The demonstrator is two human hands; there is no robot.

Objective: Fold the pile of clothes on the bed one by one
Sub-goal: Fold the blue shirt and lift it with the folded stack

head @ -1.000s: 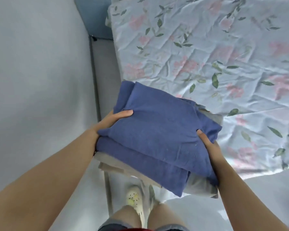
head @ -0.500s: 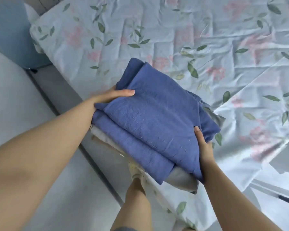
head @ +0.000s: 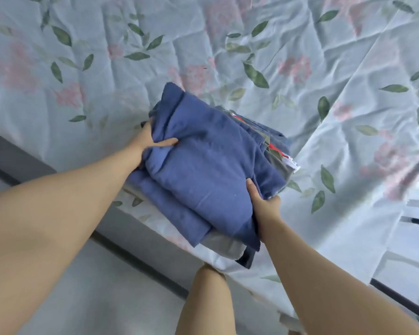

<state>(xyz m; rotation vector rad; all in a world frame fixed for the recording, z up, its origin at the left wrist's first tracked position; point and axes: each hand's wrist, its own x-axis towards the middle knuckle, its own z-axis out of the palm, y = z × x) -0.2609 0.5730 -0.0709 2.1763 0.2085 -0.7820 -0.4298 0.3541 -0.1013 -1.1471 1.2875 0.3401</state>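
light: soft, even, cool daylight | shadows: faint under stack (head: 211, 165) | blur: slight motion softness | edges: wide-angle stretch

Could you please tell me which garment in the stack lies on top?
The blue garment: it lies over all the others, the left hand and right hand gripping its edges; the grey garment only peeks out beneath.

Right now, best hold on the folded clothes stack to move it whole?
Clamp opposite edges from both sides, thumb on the blue top garment, fingers under the bottom layer, as the left hand and right hand seem to. Layers lie loose and fan out at the far corner, so a top-only grip would likely shed them.
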